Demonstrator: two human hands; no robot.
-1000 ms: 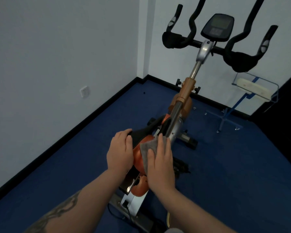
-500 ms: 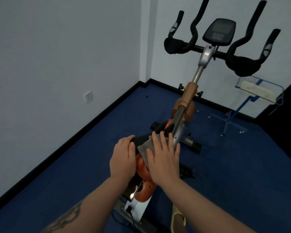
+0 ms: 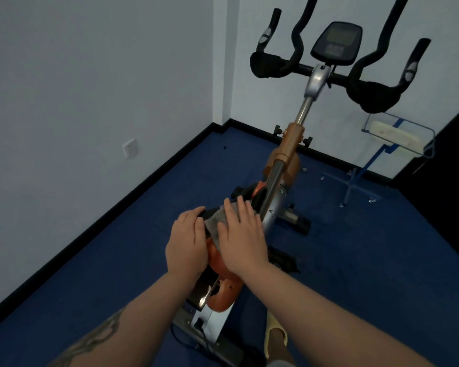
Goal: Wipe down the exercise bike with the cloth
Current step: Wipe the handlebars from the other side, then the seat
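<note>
The exercise bike (image 3: 289,152) stands in the room's corner, with an orange and silver frame, black handlebars (image 3: 368,91) and a console (image 3: 336,43) at the top. Its black seat lies mostly under my hands. My right hand (image 3: 243,234) presses a grey cloth (image 3: 215,225) flat on the seat with straight, spread fingers. My left hand (image 3: 187,242) rests on the seat's left side, its fingers curled over the edge beside the cloth. Most of the cloth is hidden under my right palm.
Blue carpet (image 3: 117,260) covers the floor, with white walls at left and behind. A wall socket (image 3: 130,147) sits low on the left wall. A blue metal stand (image 3: 366,165) with a wire basket is at the back right. My slippered foot (image 3: 274,340) is beside the bike's base.
My right hand has slid the cloth forward and to the left along the seat. My left hand stays on the seat's left side.
</note>
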